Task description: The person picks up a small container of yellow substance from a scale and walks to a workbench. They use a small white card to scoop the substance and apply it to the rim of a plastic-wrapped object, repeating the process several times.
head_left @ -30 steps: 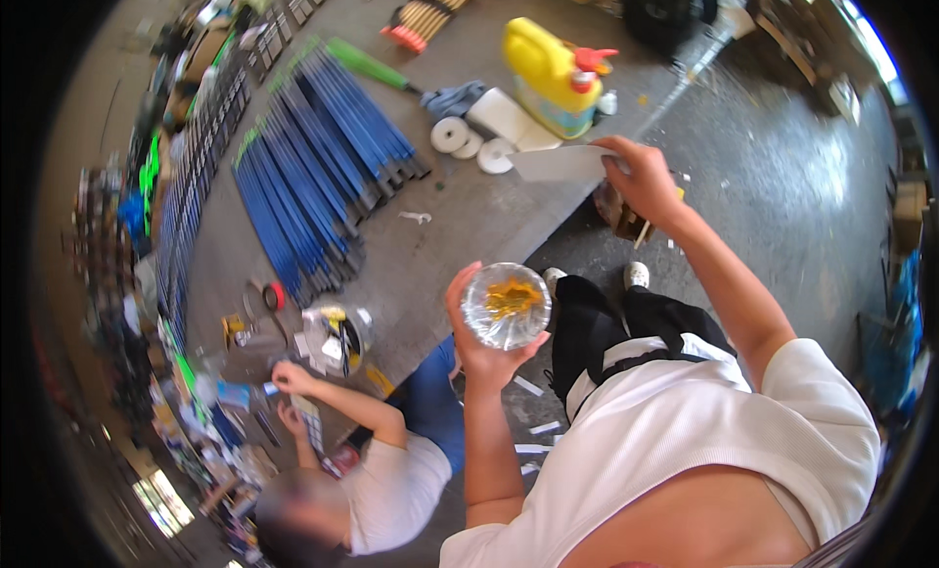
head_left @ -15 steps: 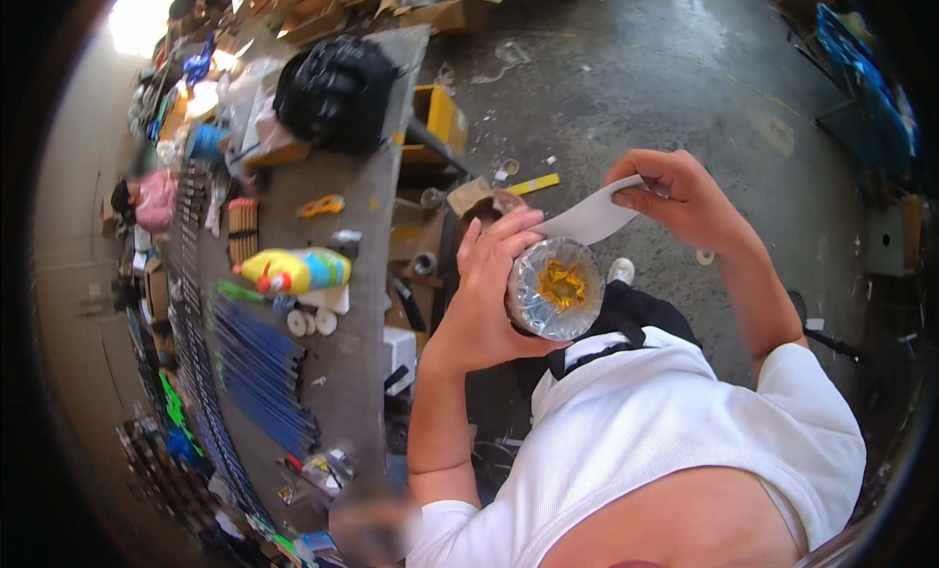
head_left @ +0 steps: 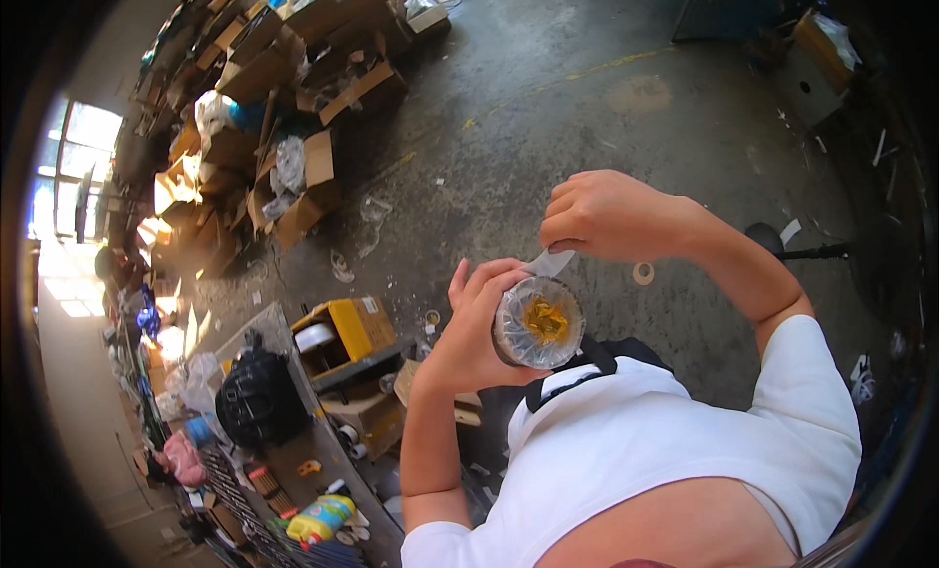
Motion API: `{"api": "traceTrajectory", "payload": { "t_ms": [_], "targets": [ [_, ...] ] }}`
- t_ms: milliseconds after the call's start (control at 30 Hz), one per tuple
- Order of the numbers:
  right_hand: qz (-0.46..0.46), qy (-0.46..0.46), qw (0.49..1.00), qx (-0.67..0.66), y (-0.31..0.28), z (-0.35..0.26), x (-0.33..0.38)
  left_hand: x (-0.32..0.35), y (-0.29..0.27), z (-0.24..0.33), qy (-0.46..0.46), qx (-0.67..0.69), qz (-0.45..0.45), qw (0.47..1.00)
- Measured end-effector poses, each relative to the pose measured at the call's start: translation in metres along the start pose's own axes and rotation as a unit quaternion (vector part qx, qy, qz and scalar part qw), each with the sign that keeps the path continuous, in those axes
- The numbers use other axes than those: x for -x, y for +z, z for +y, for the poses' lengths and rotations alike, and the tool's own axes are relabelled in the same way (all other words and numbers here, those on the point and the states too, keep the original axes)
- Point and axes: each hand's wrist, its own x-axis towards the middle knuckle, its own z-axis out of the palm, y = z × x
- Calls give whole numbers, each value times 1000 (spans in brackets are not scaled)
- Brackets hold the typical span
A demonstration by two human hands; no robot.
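Note:
My left hand [head_left: 468,335] is wrapped round a short cylinder from its left side, holding it in front of my chest. The end of the cylinder [head_left: 565,321] faces up and is covered in crinkled clear plastic film, with crumpled amber film in its middle. A white strip [head_left: 551,264] runs from the cylinder's far edge up to my right hand [head_left: 608,214]. That hand is closed, knuckles up, with the strip's end pinched beneath its fingers. My left fingertips lie against the cylinder beside the strip's lower end.
At lower left a workbench carries a black bag [head_left: 259,397] and a yellow bottle [head_left: 321,517]. Next to it is a yellow box [head_left: 360,328]. Opened cardboard boxes [head_left: 318,172] pile up at upper left. A tape ring [head_left: 643,273] lies on the floor. Beyond the bench is a person in pink [head_left: 183,460].
The view has swung, so the bench now sits lower left. My right hand has turned knuckles-up and come closer to the cylinder; less of the white strip shows. The left hand keeps its hold.

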Motion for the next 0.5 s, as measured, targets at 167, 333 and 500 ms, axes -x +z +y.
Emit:
{"api": "traceTrajectory", "payload": {
  "t_ms": [167, 333, 500],
  "targets": [
    [-30, 31, 999, 0, -31, 106, -34, -120, -41, -51, 33, -45, -72, 996],
    [-30, 20, 996, 81, -83, 200, -88, -241, -90, -101, 27, 32, -137, 990],
    [-21, 23, 996, 81, -153, 289, -115, -370, -147, -123, 101, 72, -208, 970]
  ]
}}
